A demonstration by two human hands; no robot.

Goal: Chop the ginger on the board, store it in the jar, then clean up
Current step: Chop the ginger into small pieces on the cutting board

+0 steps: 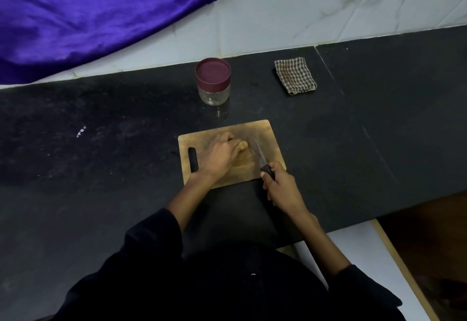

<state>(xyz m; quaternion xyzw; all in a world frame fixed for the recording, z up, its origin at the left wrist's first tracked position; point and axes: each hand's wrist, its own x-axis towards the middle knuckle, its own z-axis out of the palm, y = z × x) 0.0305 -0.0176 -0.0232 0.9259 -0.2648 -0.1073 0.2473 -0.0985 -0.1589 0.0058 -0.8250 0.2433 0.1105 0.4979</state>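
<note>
A wooden cutting board (pixel 267 131) lies on the black counter. My left hand (pixel 221 154) rests on the board with fingers curled over the ginger (pixel 243 157), which is mostly hidden beneath it. My right hand (pixel 280 188) grips the black handle of a knife (pixel 259 155); the blade points away across the board, just right of my left fingers. A clear jar (pixel 213 83) with a maroon lid on stands behind the board.
A folded checked cloth (pixel 295 75) lies at the back right of the counter (pixel 101 156). Purple fabric (pixel 88 12) hangs over the tiled wall at the upper left. The counter's front edge runs past my right arm.
</note>
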